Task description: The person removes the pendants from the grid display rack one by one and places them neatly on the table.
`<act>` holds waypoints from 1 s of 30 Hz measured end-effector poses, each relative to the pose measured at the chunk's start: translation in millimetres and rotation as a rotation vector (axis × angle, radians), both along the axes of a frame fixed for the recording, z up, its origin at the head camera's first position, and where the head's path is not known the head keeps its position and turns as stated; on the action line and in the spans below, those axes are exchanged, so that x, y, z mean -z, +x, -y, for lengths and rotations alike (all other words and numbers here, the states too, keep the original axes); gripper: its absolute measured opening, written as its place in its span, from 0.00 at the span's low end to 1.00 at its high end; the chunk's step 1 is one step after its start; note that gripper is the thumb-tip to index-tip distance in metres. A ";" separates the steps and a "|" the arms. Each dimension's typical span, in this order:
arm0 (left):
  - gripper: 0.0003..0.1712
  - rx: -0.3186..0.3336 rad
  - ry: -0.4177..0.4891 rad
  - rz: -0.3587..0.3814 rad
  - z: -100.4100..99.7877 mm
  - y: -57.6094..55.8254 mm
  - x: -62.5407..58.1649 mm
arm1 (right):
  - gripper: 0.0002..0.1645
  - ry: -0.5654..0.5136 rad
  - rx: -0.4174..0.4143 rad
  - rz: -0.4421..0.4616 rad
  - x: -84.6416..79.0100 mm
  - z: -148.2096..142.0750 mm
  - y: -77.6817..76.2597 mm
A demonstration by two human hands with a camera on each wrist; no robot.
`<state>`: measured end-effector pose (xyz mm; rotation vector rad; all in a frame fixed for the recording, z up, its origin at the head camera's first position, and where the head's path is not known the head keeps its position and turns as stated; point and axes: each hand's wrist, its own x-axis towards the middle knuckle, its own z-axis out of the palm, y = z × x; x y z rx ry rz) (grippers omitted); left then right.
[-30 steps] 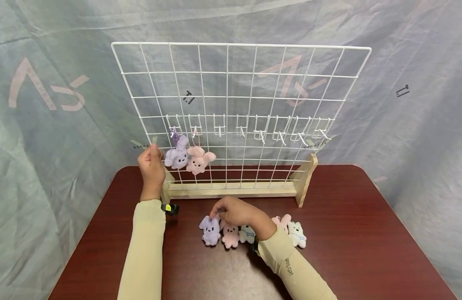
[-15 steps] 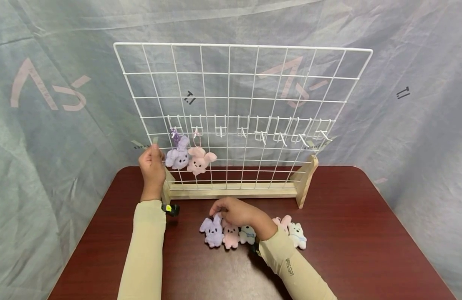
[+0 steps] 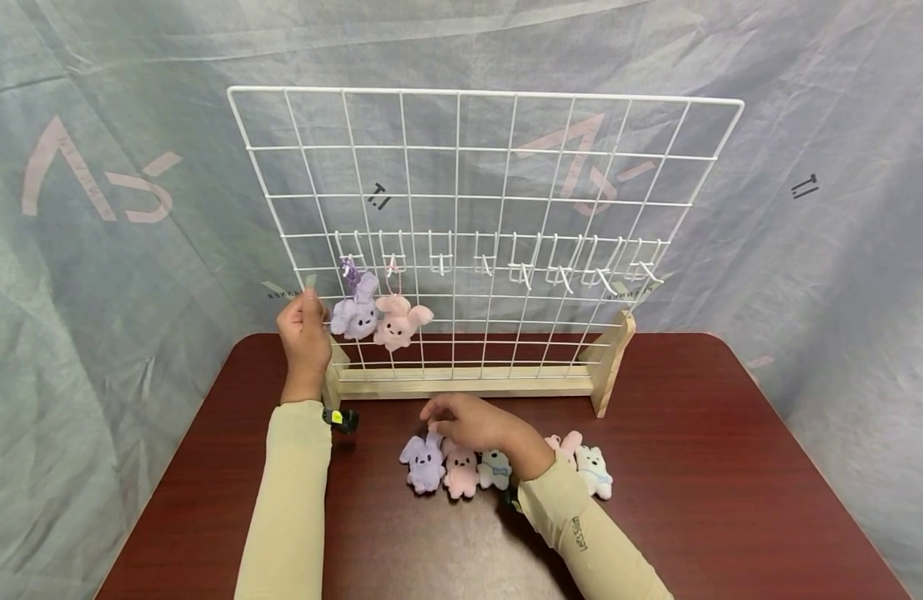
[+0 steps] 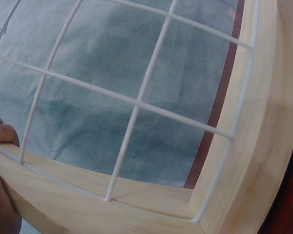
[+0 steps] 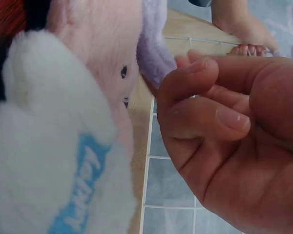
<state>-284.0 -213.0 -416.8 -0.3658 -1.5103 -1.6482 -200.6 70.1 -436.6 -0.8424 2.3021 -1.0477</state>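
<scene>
In the head view my left hand (image 3: pixel 303 333) grips the left wooden upright of a white wire grid rack (image 3: pixel 455 200); its fingers (image 4: pixel 4 133) wrap the pale wood in the left wrist view. My right hand (image 3: pixel 472 423) bends over a row of small plush charms on the table. Its curled fingers are right at the ear of a lavender plush bunny (image 3: pixel 423 463); I cannot tell whether they pinch it. Beside it lie a pink plush (image 3: pixel 461 473) and a white plush with a blue bow (image 3: pixel 494 470). My right forearm partly covers the row.
A lavender bunny charm (image 3: pixel 356 317) and a pink bunny charm (image 3: pixel 398 323) hang from the two leftmost hooks. Several bare white hooks (image 3: pixel 523 272) continue rightward. Past my right wrist lie another pink plush (image 3: pixel 569 446) and a white plush (image 3: pixel 594 473) on the dark red table (image 3: pixel 701 433).
The lavender bunny on the table has shifted slightly right, and its ear now stands up by my right fingertips. My right fingers have lifted a little. My left hand keeps its hold.
</scene>
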 end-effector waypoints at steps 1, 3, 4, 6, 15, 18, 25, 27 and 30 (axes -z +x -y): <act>0.31 0.001 0.001 -0.001 -0.4 -0.4 -0.2 | 0.16 0.005 0.020 -0.001 -0.7 -0.3 0.1; 0.31 0.004 0.000 -0.004 -1.1 -0.9 -0.6 | 0.19 0.001 0.062 0.001 -2.1 -0.8 0.2; 0.31 0.006 0.000 -0.005 -1.4 -1.3 -0.9 | 0.20 -0.007 0.082 -0.001 -3.3 -1.0 0.3; 0.31 0.007 0.003 -0.007 -2.2 -1.8 -1.5 | 0.21 -0.028 0.118 -0.004 -5.9 -1.3 0.6; 0.32 0.010 -0.001 -0.028 -1.9 -0.6 -1.4 | 0.26 -0.256 0.241 0.019 -16.2 0.8 1.8; 0.33 0.012 -0.005 -0.032 0.2 -0.3 -0.4 | 0.24 -0.343 0.284 0.006 -16.2 4.7 0.5; 0.33 0.028 0.011 -0.031 1.0 -1.8 -0.1 | 0.28 -0.511 0.342 -0.027 -26.1 17.5 -6.2; 0.33 0.024 0.012 -0.029 0.4 -1.5 0.2 | 0.29 -0.547 0.347 -0.022 -31.4 21.8 -7.1; 0.33 0.010 0.007 -0.022 0.1 -1.0 0.8 | 0.30 -0.609 0.337 0.011 -37.8 28.9 -9.6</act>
